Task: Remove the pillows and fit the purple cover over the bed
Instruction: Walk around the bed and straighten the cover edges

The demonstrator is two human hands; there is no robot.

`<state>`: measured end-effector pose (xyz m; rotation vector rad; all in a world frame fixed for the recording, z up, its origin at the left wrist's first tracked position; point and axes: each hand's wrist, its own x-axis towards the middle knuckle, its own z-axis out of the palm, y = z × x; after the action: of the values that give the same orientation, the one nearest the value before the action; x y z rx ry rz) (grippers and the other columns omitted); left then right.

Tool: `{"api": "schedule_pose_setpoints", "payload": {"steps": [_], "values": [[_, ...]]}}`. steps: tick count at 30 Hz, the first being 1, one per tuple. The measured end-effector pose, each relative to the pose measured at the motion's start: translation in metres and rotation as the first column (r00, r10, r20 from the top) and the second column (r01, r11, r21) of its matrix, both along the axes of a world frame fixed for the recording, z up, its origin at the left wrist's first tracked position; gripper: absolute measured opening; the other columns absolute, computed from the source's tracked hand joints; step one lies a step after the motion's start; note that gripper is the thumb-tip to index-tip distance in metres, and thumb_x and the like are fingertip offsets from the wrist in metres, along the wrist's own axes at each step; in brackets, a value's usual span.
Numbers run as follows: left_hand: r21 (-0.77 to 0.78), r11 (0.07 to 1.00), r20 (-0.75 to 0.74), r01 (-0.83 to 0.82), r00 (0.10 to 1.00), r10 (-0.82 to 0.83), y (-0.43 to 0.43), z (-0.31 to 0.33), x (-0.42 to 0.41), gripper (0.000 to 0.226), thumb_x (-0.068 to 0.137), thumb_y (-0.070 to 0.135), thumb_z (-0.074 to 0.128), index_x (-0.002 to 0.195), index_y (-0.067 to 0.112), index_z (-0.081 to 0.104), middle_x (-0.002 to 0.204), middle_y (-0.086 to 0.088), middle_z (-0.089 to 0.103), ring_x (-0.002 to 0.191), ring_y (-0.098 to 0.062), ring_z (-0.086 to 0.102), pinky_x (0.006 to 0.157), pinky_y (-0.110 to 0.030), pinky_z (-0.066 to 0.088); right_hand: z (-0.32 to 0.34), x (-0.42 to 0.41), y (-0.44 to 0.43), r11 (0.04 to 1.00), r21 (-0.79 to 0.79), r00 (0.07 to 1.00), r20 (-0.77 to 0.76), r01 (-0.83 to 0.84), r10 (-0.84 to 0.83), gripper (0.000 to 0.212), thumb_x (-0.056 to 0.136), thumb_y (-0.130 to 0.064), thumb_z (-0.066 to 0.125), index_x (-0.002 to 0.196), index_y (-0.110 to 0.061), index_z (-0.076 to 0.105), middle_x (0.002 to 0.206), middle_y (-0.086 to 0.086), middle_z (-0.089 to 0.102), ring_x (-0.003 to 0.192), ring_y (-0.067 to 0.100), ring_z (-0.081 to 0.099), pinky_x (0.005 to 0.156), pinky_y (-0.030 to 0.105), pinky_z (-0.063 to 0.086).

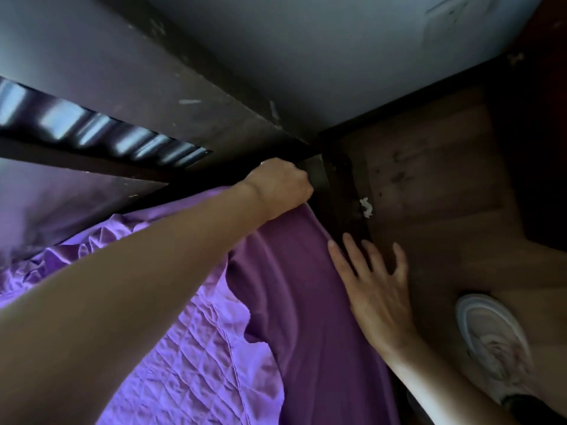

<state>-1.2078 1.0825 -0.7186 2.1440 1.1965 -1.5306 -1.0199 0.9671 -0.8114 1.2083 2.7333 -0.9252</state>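
A purple cover [294, 286] lies over the bed, which meets a dark headboard [184, 118] below a grey wall [337, 56]. On the wood floor [445, 179] to the right are a paper scrap [366, 207] and a white shoe [491, 342]. The left hand [279, 185], curled, grips the cover's far corner. The right hand [374, 286], fingers spread, presses its right edge.

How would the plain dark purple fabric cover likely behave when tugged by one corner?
Probably floppy: the plain dark purple fabric cover hangs in soft folds. Likely light for its size, since the left hand alone grips its corner.
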Motion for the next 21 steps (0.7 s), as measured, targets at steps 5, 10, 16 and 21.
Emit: {"api": "schedule_pose_setpoints", "payload": {"steps": [5,10,16,21], "values": [[0.071,0.994,-0.026,-0.087,0.996,0.089,0.002,-0.032,0.009,0.023,0.091,0.001,0.042,0.100,0.010,0.062,0.104,-0.007,0.063,0.092,-0.027,0.063,0.061,-0.033,0.046,-0.016,0.007,0.007,0.998,-0.013,0.995,0.079,-0.054,0.055,0.078,0.067,-0.024,0.078,0.138,-0.016,0.046,0.134,0.018,0.052,0.120,0.041,0.051,0.101,0.067,0.015],[0.130,0.982,-0.062,-0.135,0.988,0.144,-0.004,-0.054,0.020,0.026,0.094,0.003,0.040,0.110,0.011,0.060,0.109,-0.007,0.062,0.099,-0.025,0.060,0.062,-0.032,0.040,-0.031,0.001,0.006,0.998,-0.062,0.990,0.138,-0.012,0.020,0.078,0.062,-0.024,0.081,0.133,-0.013,0.052,0.127,0.020,0.058,0.115,0.042,0.054,0.098,0.071,0.018],[0.219,0.956,-0.141,-0.197,0.963,0.231,-0.017,-0.053,0.031,0.027,0.095,0.004,0.039,0.108,0.008,0.061,0.107,-0.011,0.062,0.098,-0.029,0.059,0.077,-0.036,0.050,-0.027,0.006,0.006,1.000,-0.015,0.990,0.141,0.025,-0.023,0.076,0.060,-0.016,0.080,0.131,-0.010,0.053,0.130,0.020,0.054,0.115,0.043,0.053,0.099,0.071,0.014],[0.288,0.724,0.027,-0.627,0.761,0.648,-0.029,-0.054,0.062,0.024,0.093,0.003,0.041,0.107,0.009,0.060,0.108,-0.009,0.063,0.100,-0.027,0.060,0.060,-0.030,0.040,-0.019,0.013,0.012,1.000,-0.013,0.988,0.154,0.011,-0.009,0.075,0.065,-0.029,0.079,0.132,-0.010,0.051,0.136,0.020,0.049,0.117,0.044,0.050,0.100,0.071,0.011]]}}
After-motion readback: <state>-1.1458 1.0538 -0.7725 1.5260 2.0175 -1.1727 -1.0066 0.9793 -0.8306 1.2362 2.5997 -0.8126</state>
